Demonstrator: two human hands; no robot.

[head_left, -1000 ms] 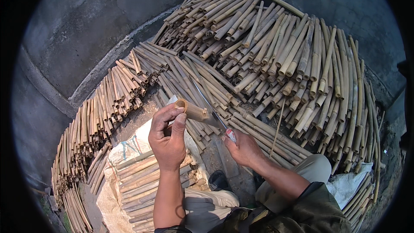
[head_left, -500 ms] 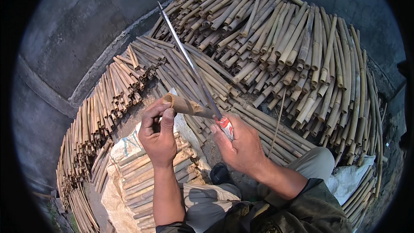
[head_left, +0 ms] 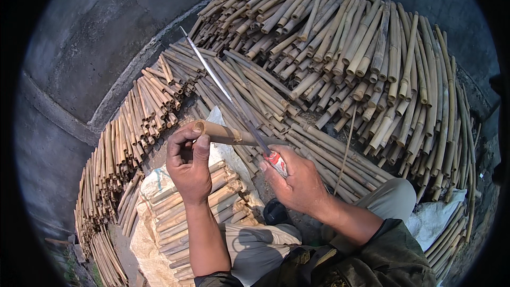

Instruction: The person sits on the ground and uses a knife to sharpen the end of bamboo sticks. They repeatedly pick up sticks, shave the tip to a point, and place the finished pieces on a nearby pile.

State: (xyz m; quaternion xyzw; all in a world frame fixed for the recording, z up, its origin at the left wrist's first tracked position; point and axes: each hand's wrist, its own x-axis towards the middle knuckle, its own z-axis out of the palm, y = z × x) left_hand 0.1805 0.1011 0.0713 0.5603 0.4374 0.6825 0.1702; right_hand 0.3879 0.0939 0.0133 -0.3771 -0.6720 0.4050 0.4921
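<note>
My left hand (head_left: 189, 172) is closed around the left end of a short bamboo piece (head_left: 227, 134), with the thumb against its open hollow end. The piece lies nearly level, tilting down to the right. My right hand (head_left: 302, 180) grips the red-and-white wrapped handle (head_left: 276, 163) of a long, thin-bladed knife (head_left: 209, 69). Its blade points up and to the left and crosses in front of the bamboo near the right end. Whether the edge touches the bamboo, I cannot tell.
Below my left hand, several cut bamboo pieces (head_left: 175, 229) lie on a pale sack (head_left: 142, 244). Long bamboo poles (head_left: 366, 48) are heaped at the far right. Shorter pieces (head_left: 114, 149) lean along the concrete wall (head_left: 127, 26) at left. A thin stick (head_left: 346, 149) stands right of my right hand.
The knife's tip has swung left and down. The bamboo piece and my left hand have shifted slightly left, and more of the piece shows beyond the blade on the right.
</note>
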